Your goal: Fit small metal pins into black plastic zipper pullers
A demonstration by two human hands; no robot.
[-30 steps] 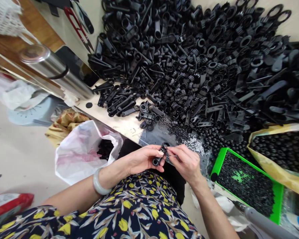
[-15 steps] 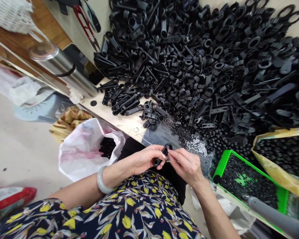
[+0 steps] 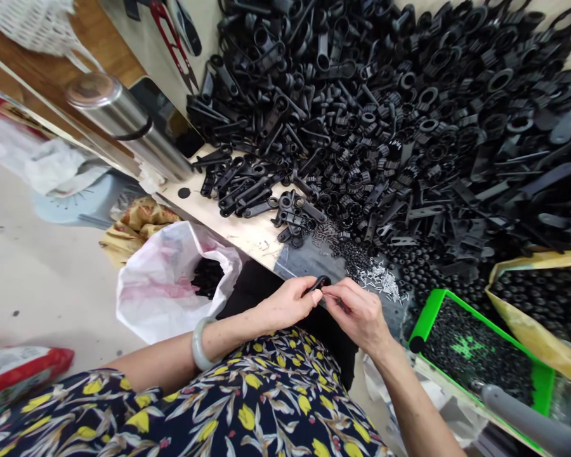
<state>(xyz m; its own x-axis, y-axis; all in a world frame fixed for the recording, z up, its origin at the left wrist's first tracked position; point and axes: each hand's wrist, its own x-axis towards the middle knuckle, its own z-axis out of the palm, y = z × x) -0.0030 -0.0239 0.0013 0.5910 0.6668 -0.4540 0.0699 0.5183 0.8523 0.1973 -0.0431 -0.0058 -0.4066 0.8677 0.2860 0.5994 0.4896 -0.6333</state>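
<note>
My left hand [image 3: 285, 304] is closed around a black plastic part with a ring-shaped end [image 3: 321, 282], held just off the near edge of the workbench. The fingers cover most of that part. My right hand [image 3: 361, 314] pinches right at the ring end, its fingertips touching or almost touching the left thumb. Whatever lies in this pinch is too small and hidden to name. Beyond the hands, small silver pins [image 3: 380, 279] lie on a grey mat [image 3: 297, 260], beside tiny springs [image 3: 327, 233]. Several joined black lever parts [image 3: 297, 216] sit further left.
A huge heap of black plastic parts [image 3: 361, 114] covers the bench. Right stand a green tray [image 3: 426, 320] of small black pieces and a yellow sack [image 3: 509, 311]. Left are a steel flask [image 3: 128, 127], red-handled scissors [image 3: 171, 41] and a white bag [image 3: 147, 273] below.
The black part has turned in my left hand, so its tube-like lower end is now hidden. A thin metal sliver at my right fingers no longer shows. The view has shifted slightly.
</note>
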